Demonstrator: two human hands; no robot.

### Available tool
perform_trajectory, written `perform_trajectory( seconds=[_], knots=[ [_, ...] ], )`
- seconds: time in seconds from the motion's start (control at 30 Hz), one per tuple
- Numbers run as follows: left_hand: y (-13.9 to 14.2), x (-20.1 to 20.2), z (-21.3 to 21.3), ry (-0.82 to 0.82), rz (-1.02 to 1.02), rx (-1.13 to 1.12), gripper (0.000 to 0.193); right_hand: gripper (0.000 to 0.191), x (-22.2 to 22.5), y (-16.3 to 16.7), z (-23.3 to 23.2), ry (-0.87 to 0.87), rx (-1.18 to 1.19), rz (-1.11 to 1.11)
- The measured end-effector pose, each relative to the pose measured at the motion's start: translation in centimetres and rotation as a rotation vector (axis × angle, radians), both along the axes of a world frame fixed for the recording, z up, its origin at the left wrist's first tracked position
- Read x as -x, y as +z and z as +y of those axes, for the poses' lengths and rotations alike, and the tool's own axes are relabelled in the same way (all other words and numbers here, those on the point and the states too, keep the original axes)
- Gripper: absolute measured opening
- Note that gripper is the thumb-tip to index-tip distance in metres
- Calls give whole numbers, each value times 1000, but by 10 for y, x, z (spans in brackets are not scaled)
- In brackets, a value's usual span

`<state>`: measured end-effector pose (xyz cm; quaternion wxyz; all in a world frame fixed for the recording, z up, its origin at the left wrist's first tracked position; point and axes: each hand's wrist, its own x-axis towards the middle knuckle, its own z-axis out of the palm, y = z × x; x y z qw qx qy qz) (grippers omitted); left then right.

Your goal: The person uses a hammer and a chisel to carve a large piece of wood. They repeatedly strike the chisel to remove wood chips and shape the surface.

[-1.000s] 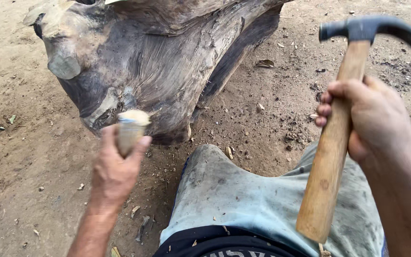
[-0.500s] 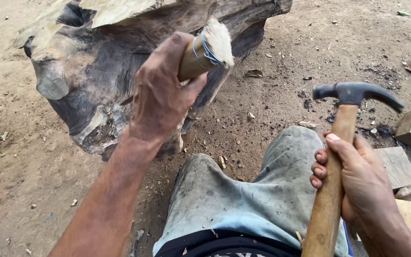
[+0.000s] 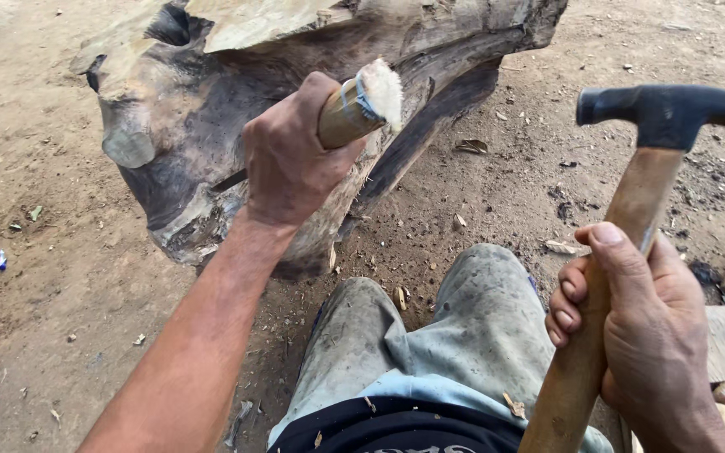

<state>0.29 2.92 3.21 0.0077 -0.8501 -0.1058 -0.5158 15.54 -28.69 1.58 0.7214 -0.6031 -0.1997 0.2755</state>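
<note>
Head view: left hand [image 3: 289, 164] fingers wrap tight around a wooden-handled chisel with a frayed, mushroomed butt [image 3: 354, 109], now lifted higher so its blade meets the dark, weathered log [image 3: 237, 92] just beyond the knuckles. Right hand [image 3: 639, 327] clamps the wooden-shafted, black-headed hammer [image 3: 631, 243], drawn back down beside the knee, so another blow looks set up.

Rough weathered wood stump [image 3: 211, 101], matt dark metal hammer head [image 3: 673, 109], smooth wooden handle [image 3: 606, 285].
</note>
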Motion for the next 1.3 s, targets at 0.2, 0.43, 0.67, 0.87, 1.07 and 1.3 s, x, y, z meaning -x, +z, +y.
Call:
perform_trajectory(
  seconds=[0.2, 0.43, 0.67, 0.87, 1.07, 1.3],
  knots=[
    [-10, -12, 6, -34, -23, 1, 32, 30, -3, 32, 11, -15, -11, -200],
    [-5, -18, -12, 124, -4, 9, 33, 36, -14, 49, 27, -19, 72, -256],
    [2, -12, -27, 139, 58, 31, 34, 42, -37, 43, 44, 57, 42, -253],
    [6, -14, -27, 146, 67, 73, 37, 46, -48, 44, 51, 110, 12, -308],
    [3, -14, -29, 163, 75, 5, 37, 46, -79, 3, 51, 124, -92, -241],
    [2, -16, -23, 198, 32, 1, 34, 32, -43, 17, 74, 68, -389, -86]
  ],
)
